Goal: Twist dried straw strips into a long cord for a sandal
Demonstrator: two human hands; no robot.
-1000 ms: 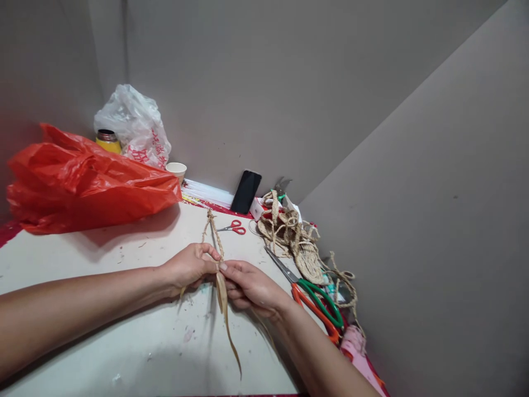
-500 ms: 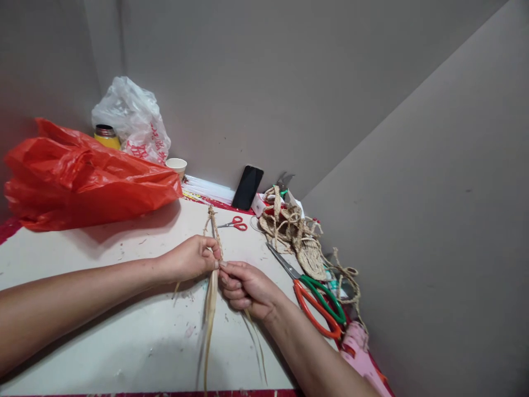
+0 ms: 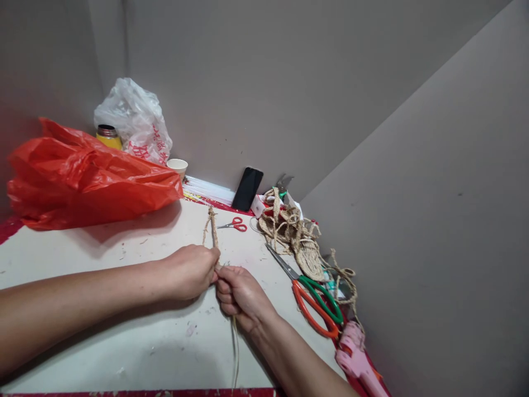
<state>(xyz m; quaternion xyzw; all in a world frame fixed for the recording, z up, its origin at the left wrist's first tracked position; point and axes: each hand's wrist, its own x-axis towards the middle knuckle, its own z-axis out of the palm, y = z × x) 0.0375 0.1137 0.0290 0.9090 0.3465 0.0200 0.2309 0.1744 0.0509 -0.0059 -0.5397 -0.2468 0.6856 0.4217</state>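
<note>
A tan plant-fibre cord [image 3: 214,232] runs from the far side of the white tabletop down to my two hands. My left hand [image 3: 190,270] is closed round its near end, knuckles up. Right beside it, my right hand [image 3: 242,295] pinches the same fibre between thumb and curled fingers. Thin loose strands [image 3: 236,353] hang out below my right hand. Just past the hands, small red-handled scissors [image 3: 235,224] lie next to the cord. The exact grip of the left fingertips is hidden.
Large scissors [image 3: 309,298] with green and orange handles lie on the right, beside a heap of braided straw [image 3: 297,231] and a pink glue gun [image 3: 356,355]. A phone [image 3: 248,189] leans at the back. A red plastic bag [image 3: 91,182] and paper cup [image 3: 177,165] stand left.
My left hand has turned over, knuckles up, and closed round the cord. The wide pale strip that hung below the hands no longer shows there. The cord is pulled straighter.
</note>
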